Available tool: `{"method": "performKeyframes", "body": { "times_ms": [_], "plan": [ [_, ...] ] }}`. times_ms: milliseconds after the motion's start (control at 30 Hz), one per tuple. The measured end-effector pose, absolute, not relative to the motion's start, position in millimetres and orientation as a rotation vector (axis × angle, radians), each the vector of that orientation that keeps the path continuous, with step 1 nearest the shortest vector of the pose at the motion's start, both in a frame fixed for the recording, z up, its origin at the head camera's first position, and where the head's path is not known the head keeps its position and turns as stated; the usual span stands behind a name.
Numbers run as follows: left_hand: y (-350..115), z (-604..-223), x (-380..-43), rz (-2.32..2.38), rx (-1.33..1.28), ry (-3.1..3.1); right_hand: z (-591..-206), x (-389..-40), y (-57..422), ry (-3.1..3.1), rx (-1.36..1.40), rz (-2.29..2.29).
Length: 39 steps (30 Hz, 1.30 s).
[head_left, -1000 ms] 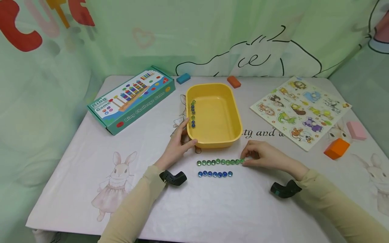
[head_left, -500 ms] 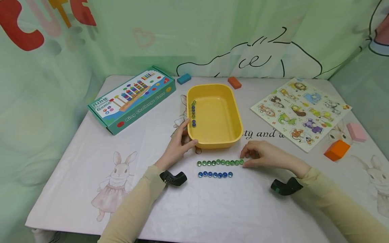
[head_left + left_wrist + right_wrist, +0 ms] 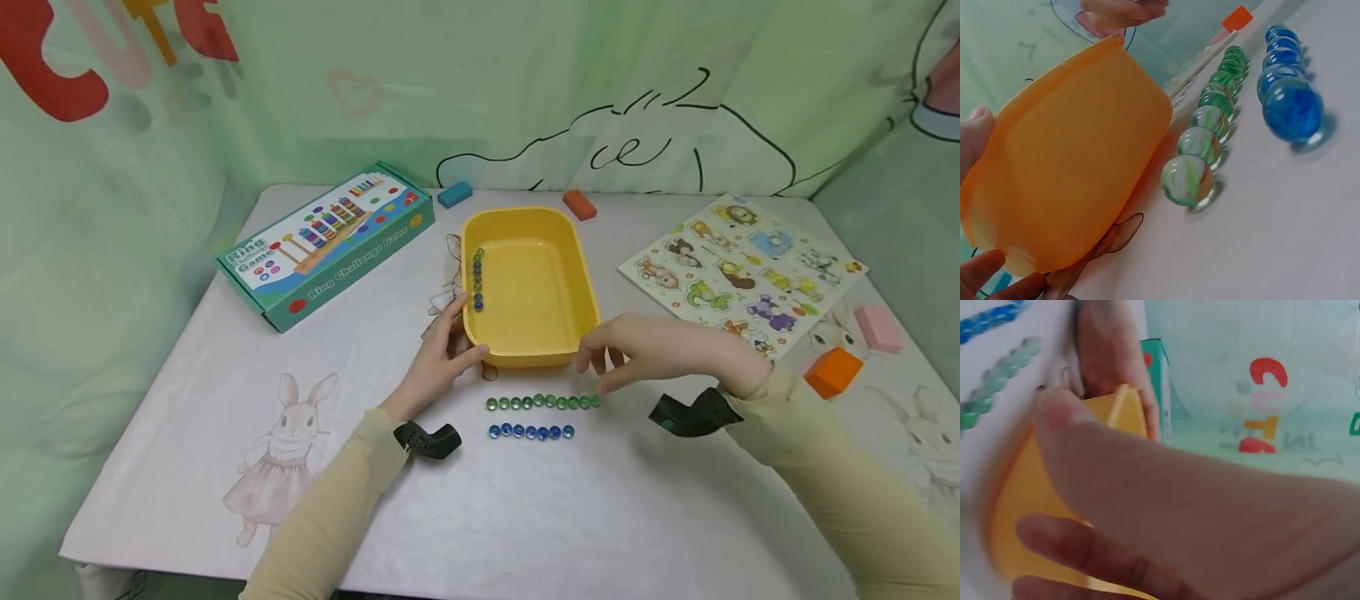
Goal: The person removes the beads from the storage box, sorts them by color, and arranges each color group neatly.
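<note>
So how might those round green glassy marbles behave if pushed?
The round green glassy marbles would probably roll easily, being spheres on a flat white tabletop. Glossy surfaces suggest slipperiness. Pushing one could jostle neighbours, since they sit close.

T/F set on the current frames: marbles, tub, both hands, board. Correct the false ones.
1. The left hand touches the yellow tub. True.
2. The yellow tub holds no marbles. False: a line of marbles lies inside along its left side.
3. The row of green marbles is longer than the row of blue marbles on the table. True.
4. The row of green marbles is nearer the person than the blue one. False: the blue row is nearer.
5. The right hand is by the tub's near right corner. True.
6. The animal board lies left of the tub. False: the animal board lies right of it.
</note>
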State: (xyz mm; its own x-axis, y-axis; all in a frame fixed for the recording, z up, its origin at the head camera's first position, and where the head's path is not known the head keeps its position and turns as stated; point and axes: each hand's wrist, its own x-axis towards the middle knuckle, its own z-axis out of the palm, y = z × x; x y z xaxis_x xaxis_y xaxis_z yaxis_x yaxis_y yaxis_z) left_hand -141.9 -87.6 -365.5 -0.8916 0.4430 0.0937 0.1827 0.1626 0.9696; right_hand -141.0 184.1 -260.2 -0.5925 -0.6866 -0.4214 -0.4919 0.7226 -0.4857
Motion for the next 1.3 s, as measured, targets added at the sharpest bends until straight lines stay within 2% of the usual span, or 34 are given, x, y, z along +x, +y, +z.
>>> {"method": "performKeyframes", "body": {
  "times_ms": [267, 700, 1000, 1233, 1300],
  "plan": [
    [-88, -366, -143, 1.791, 0.597, 2.237, -258, -177, 154, 2.351, -0.899, -0.437],
    [-88, -366, -145, 1.795, 0.626, 2.229, -305, -246, 128, 2.52, -0.747, -0.58],
    [-89, -371, -148, 1.769, 0.598, 2.278, -316, -257, 102, 2.595, -0.809, -0.432],
    [-88, -399, -160, 1.752, 0.664, 2.369, -319, -259, 86, 2.56, -0.882, -0.379],
    [-88, -391, -157, 1.752, 0.661, 2.367, -321, -260, 82, 2.55, -0.905, -0.362]
  ]
}}
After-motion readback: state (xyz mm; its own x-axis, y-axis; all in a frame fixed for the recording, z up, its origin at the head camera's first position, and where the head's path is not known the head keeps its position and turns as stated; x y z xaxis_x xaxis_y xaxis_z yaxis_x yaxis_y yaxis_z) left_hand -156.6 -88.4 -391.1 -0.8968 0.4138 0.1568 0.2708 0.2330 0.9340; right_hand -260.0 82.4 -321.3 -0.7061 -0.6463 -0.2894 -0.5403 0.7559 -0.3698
